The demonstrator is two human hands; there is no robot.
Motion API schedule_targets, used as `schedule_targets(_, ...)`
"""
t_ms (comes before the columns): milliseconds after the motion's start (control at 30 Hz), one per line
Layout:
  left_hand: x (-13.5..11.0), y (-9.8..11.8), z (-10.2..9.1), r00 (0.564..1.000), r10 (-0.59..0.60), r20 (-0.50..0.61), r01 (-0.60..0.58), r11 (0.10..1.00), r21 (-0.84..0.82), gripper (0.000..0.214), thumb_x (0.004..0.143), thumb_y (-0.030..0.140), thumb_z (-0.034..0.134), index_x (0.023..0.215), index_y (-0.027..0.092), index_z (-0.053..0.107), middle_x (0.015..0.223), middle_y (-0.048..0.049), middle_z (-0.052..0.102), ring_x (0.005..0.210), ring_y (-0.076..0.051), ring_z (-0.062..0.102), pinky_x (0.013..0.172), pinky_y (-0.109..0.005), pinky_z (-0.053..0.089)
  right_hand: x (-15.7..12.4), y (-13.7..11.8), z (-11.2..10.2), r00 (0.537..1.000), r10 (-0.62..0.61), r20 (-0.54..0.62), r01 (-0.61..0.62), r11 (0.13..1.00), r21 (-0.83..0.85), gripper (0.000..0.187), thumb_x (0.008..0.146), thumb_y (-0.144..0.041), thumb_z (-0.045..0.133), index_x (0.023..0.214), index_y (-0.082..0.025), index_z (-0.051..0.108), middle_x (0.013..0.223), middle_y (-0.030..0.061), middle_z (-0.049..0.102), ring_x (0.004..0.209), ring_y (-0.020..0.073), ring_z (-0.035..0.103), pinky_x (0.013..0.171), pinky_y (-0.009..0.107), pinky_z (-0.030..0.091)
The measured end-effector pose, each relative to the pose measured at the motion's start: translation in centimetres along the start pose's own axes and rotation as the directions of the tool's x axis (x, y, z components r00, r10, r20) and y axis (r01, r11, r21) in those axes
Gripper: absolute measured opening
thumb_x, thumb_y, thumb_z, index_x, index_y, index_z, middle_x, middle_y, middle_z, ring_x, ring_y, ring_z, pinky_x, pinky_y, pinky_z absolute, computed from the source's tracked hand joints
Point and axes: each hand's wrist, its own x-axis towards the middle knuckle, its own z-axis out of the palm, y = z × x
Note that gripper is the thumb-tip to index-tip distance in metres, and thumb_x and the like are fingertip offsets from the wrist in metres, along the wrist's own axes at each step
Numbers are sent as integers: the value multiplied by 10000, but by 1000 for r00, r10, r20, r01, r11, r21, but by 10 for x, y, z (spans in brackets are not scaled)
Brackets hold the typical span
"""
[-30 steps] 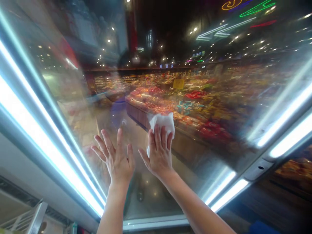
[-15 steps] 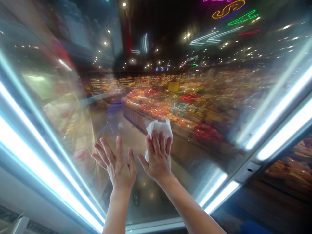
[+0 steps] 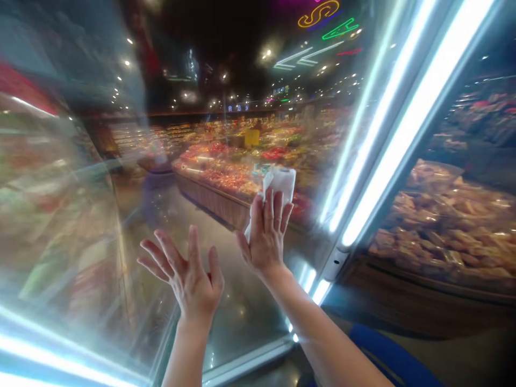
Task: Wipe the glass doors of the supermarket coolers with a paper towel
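Note:
My right hand lies flat over a white wipe, pinning it to a large glass pane. The wipe's upper edge sticks out beyond my fingertips and a strip of it hangs by the thumb. To the left, my left hand is raised with its fingers spread and nothing in it. It faces the same pane; whether its palm touches the glass I cannot tell. A bright light strip runs along the frame on the pane's right side.
Another lit strip crosses the lower left. Beyond the glass are an aisle and a long counter heaped with colourful packaged goods. More wrapped goods are piled at the right, outside the frame. Something blue sits at the lower right.
The view has swung to the right, bringing the right-hand light strip and goods further in. My right hand has slid the wipe upward and right along the glass; my left hand stays spread.

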Motion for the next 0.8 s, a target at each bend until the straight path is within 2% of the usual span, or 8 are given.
schedule_targets(67, 0, 18, 9, 1000, 10, -9, -10, 1000, -4, 911, 915, 251, 620, 1637, 389, 82, 1717, 10, -196, 1573, -386, -178, 1236, -762, -35, -1, 19, -3, 1000, -3, 2, 3, 1000, -1, 863, 1026, -488, 416, 1660, -122, -40, 1729, 206, 73, 1606, 379, -8, 1223, 724, 216)
schedule_targets(233, -1, 57, 30, 999, 25, 19, -25, 1000, 0, 944, 898, 238, 639, 1638, 390, 72, 1715, 2, -208, 1567, -405, -181, 1231, -768, -42, -27, 62, -5, 999, -23, 23, 24, 1000, -10, 853, 1012, -439, 451, 1661, -120, -1, 1724, 218, 101, 1603, 398, 32, 1194, 757, 238)
schedule_targets(400, -3, 86, 45, 1000, 18, 22, -19, 999, 29, 969, 889, 245, 659, 1631, 428, 63, 1710, 30, -220, 1563, -415, -181, 1234, -777, -35, -13, 108, -15, 999, 34, 4, -34, 999, -11, 841, 1010, -460, 439, 1668, -147, 20, 1730, 197, 90, 1598, 412, 74, 1189, 744, 272)
schedule_targets(600, -10, 114, 61, 999, 29, 17, -29, 998, 51, 942, 900, 219, 631, 1635, 407, 72, 1719, 25, -199, 1574, -400, -165, 1237, -769, -28, -46, 131, -14, 1000, -10, 4, 10, 1000, 0, 873, 1008, -443, 459, 1659, -108, -16, 1728, 211, 37, 1597, 420, 5, 1159, 784, 279)
schedule_targets(800, -15, 127, 69, 999, 27, 30, -28, 998, 49, 935, 898, 224, 628, 1633, 415, 81, 1722, 33, -198, 1577, -374, -185, 1246, -735, -52, -25, 147, -24, 998, 67, 15, -67, 998, 16, 839, 1035, -454, 374, 1655, -141, -97, 1737, 186, 21, 1604, 375, -55, 1198, 725, 267)
